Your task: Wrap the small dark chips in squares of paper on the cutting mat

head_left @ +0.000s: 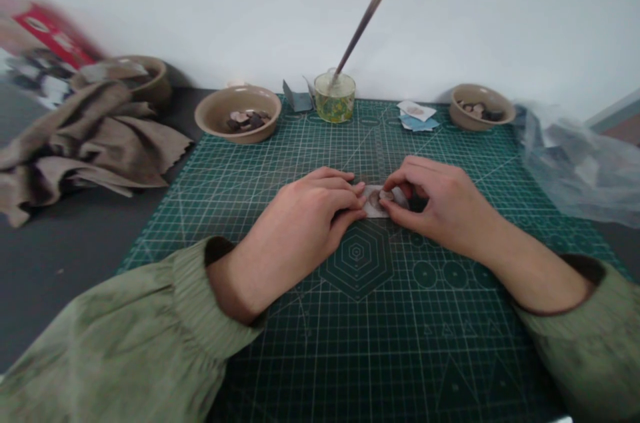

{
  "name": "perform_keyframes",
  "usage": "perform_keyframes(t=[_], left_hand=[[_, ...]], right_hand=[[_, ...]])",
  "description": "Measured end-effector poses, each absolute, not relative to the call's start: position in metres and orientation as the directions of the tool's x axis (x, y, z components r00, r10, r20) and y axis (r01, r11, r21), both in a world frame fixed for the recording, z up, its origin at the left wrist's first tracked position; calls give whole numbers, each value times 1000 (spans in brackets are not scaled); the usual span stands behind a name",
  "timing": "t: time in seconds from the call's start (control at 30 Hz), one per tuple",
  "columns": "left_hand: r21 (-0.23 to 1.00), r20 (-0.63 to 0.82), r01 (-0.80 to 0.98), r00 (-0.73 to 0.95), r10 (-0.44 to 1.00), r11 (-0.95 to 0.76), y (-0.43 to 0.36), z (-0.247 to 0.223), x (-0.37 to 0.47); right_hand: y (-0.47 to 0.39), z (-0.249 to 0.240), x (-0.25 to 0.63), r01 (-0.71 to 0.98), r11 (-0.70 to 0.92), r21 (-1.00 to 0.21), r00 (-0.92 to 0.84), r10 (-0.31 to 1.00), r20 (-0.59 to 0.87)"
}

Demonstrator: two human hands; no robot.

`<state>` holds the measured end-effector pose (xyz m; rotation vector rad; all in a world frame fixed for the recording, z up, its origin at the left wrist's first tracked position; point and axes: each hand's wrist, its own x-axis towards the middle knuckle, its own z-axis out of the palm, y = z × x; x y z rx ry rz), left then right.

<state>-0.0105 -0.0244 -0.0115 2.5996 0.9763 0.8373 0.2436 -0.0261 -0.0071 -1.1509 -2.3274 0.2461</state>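
Observation:
A small white sheet with a round brownish mark lies on the green cutting mat, between my two hands. My left hand rests over the sheet's left end, its fingers together and pressing down on it. With thumb and index finger, my right hand pinches a small greyish-brown piece against the sheet, beside the round mark. The sheet's left end is hidden under my left fingers.
Bowls of small pieces stand at the back left and back right. Between them are a patterned cup with sticks and some paper packets. Brown cloth lies left, clear plastic right.

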Motion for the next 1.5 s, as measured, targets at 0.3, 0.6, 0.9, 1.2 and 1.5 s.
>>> perform_keyframes(t=[0.3, 0.6, 0.9, 1.2, 1.5], left_hand=[[439, 404, 512, 622, 671, -739, -25, -12, -12], [437, 282, 674, 527, 802, -596, -3, -6, -7], [433, -25, 742, 577, 816, -511, 24, 15, 5], [342, -111, 779, 590, 800, -526, 29, 31, 20], [62, 338, 630, 717, 610, -774, 13, 42, 4]], right_hand=[[-30, 1, 244, 626, 630, -460, -510, 776, 370], [-16, 7, 267, 517, 349, -781, -9, 915, 403], [-6, 0, 274, 466, 350, -812, 17, 915, 403], [-2, -7, 275, 379, 358, -853, 12, 920, 392], [-4, -1, 274, 403, 389, -829, 45, 896, 442]])
